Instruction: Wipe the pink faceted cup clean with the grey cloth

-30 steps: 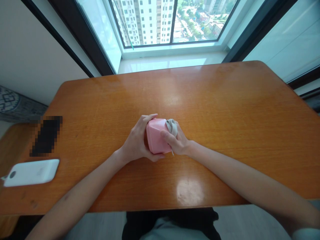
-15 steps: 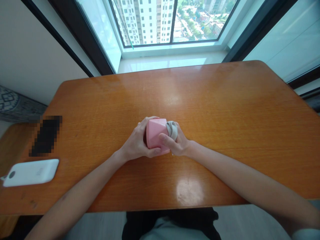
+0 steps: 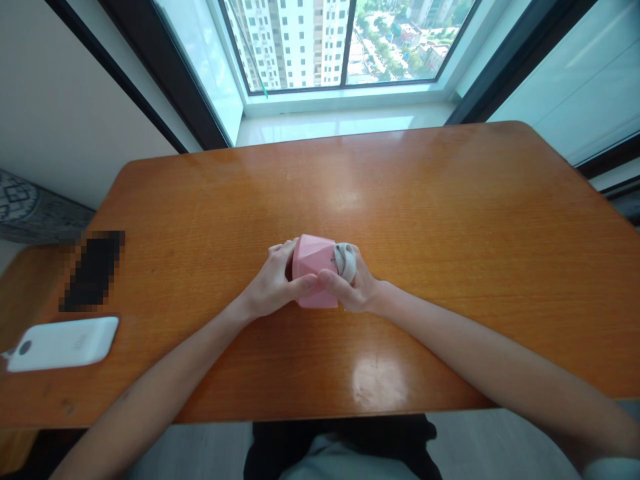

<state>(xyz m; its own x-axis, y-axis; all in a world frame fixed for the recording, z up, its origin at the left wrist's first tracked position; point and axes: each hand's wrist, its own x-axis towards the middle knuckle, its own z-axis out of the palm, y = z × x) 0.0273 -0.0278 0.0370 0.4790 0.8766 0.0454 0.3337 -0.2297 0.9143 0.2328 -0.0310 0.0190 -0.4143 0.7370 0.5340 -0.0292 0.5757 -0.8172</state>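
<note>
A pink faceted container (image 3: pixel 316 252), cup-like in shape, lies on its side between my hands above the middle of the table. My left hand (image 3: pixel 277 280) grips its left end, thumb across the near face and fingers behind the far edge. On the right, my right hand (image 3: pixel 357 283) is closed around a bunched light grey cloth (image 3: pixel 345 261) pressed against the container's right end. My right thumb rests on the pink surface, close to the tip of the left thumb. The fingers of the right hand are mostly hidden behind the cloth.
The brown wooden table (image 3: pixel 425 200) reaches to a window sill (image 3: pixel 325 127) at the back. At the left lie a white phone-shaped device (image 3: pixel 65 343) with a cable at its end and a dark pixelated object (image 3: pixel 93 272). A patterned grey cushion (image 3: pixel 40 207) is beyond the left edge.
The pink container has turned a little between my hands, showing different facets. My left thumb has moved up along its near face, and the left fingers have shifted back. My right hand stays nearly in place.
</note>
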